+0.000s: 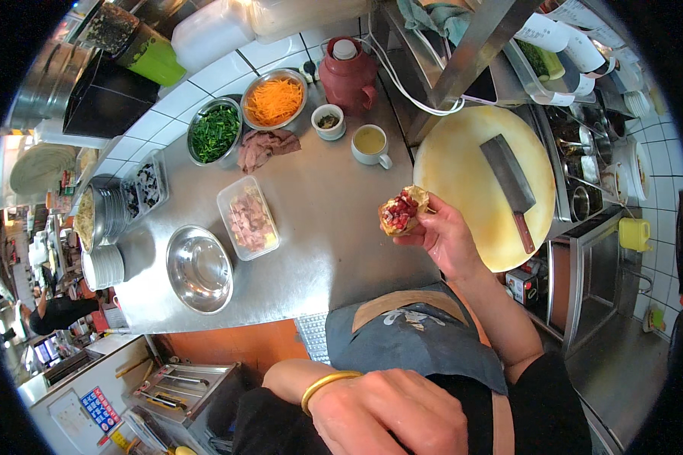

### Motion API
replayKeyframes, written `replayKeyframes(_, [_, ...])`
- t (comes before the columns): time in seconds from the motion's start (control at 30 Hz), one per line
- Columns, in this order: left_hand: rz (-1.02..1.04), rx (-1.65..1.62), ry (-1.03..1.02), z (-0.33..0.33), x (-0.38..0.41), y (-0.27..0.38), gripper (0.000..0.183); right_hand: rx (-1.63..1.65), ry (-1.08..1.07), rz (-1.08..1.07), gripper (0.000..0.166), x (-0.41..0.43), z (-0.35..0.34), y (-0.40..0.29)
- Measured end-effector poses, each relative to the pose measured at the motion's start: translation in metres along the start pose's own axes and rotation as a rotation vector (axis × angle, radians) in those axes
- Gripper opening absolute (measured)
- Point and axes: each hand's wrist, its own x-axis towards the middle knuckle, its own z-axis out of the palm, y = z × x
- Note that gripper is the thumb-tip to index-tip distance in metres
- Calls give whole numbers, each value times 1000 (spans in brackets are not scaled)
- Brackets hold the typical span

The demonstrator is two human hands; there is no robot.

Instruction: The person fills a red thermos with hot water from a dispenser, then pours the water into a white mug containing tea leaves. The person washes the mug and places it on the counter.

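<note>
My right hand point(447, 236) holds a broken piece of pomegranate point(401, 213) with its red seeds facing up, over the steel worktop point(330, 227) beside the round chopping board point(455, 153). On that board lies a cleaver point(506, 170) with a wooden handle. My left hand point(390, 412), with a gold bangle point(324, 389) at the wrist, is raised close under the camera. Its fingers are bent, and their tips are hidden, so whether it holds anything cannot be seen. Below it is a dark apron point(387, 335). A mug of pale liquid point(370, 142) stands beyond the pomegranate.
Bowls of shredded carrot point(276, 102) and chopped greens point(215, 132) stand by the wall, near a red vacuum jug point(348, 77) and a crumpled cloth point(267, 149). Nearer are a box of cut meat point(249, 219) and a steel bowl point(199, 270). A person point(60, 313) is far left.
</note>
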Motion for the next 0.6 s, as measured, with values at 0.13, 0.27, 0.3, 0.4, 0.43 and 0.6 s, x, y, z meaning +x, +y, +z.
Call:
replayKeyframes(0.13, [25, 378, 61, -11, -8, -2, 9, -18, -43, 9, 45, -2, 4, -3])
replayKeyframes(0.27, [-143, 1160, 260, -45, -20, 18, 15, -10, 13, -40, 50, -13, 15, -10])
replayKeyframes(0.3, [-162, 1357, 322, -58, -26, 22, 19, -2, 9, -50, 51, -14, 19, -12])
replayKeyframes(0.4, [-255, 1651, 329, -91, -39, 16, 26, 8, -8, -51, 52, -19, 28, -19])
replayKeyframes(0.43, [-277, 1702, 341, -96, -42, 13, 27, -10, 1, -56, 52, -20, 30, -21])
replayKeyframes(0.6, [-304, 1795, 203, -111, -46, -9, 34, -69, 48, -107, 46, -21, 36, -22])
